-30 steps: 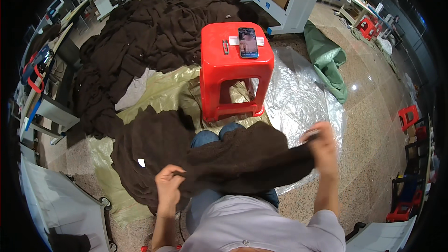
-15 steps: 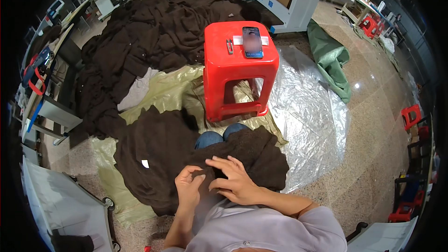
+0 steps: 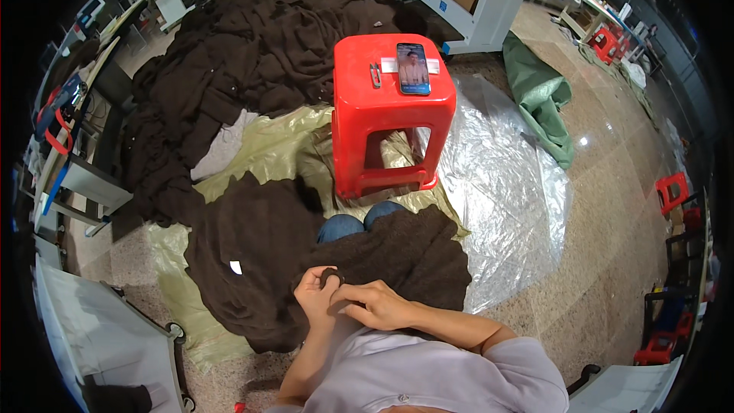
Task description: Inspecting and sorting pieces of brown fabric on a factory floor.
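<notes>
A dark brown knitted garment [image 3: 405,260] lies over my lap and spills to the left, with a small white tag [image 3: 235,268] showing. My left hand [image 3: 316,300] is closed on a fold of it, and dark cloth bulges above the thumb. My right hand [image 3: 378,306] meets the left at the thumb, its fingertips pressed together; what is between them is hidden. Ahead stands a red plastic stool [image 3: 394,112]. On top are a lit smartphone [image 3: 414,70] and, to its left, small thread snips [image 3: 375,75].
A large heap of brown knitwear [image 3: 252,38] fills the far left, partly on yellowish plastic sheeting [image 3: 279,138]. Clear plastic sheet [image 3: 505,214] and green sheeting [image 3: 539,92] lie right of the stool. A white-sided wheeled cart [image 3: 115,329] stands near left; worktables line the left.
My right hand has come down and closed in against the left, its spread fingers now drawn together. The left hand has shifted slightly right, with cloth bunched over its fingers.
</notes>
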### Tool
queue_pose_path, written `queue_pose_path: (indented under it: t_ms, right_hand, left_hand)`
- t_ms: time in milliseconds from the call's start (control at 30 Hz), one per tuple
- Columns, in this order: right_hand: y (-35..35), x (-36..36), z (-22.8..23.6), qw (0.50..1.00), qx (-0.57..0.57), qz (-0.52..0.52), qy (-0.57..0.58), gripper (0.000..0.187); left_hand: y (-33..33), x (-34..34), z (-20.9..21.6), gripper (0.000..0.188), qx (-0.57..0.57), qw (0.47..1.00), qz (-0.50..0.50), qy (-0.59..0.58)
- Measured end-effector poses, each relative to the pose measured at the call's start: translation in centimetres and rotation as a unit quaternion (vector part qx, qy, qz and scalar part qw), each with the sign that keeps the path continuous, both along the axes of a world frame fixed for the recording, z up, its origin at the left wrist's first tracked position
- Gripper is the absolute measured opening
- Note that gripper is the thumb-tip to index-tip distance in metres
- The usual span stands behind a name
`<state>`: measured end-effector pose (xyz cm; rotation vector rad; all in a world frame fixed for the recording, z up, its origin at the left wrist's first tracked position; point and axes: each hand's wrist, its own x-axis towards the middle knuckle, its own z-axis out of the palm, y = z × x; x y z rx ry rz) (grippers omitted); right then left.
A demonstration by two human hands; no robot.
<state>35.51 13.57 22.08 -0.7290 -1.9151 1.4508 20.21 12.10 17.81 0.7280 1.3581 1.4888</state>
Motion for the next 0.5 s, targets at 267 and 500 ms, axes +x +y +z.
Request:
queue_pose_path:
  t_ms: [267,500]
  right_hand:
    - [-0.8,1.0,2.8,0.964,0.243,-0.105,-0.005,0.038]
    - [-1.5,0.7,1.9,0.947,0.264,-0.184,-0.01,0.038]
  left_hand:
    - [1.0,-1.5,3.0,0.012,-0.059,0.995,-0.06,-0.051]
    - [-0.9,-1.1,5.5,0.008,-0.089,0.947,-0.164,-0.262]
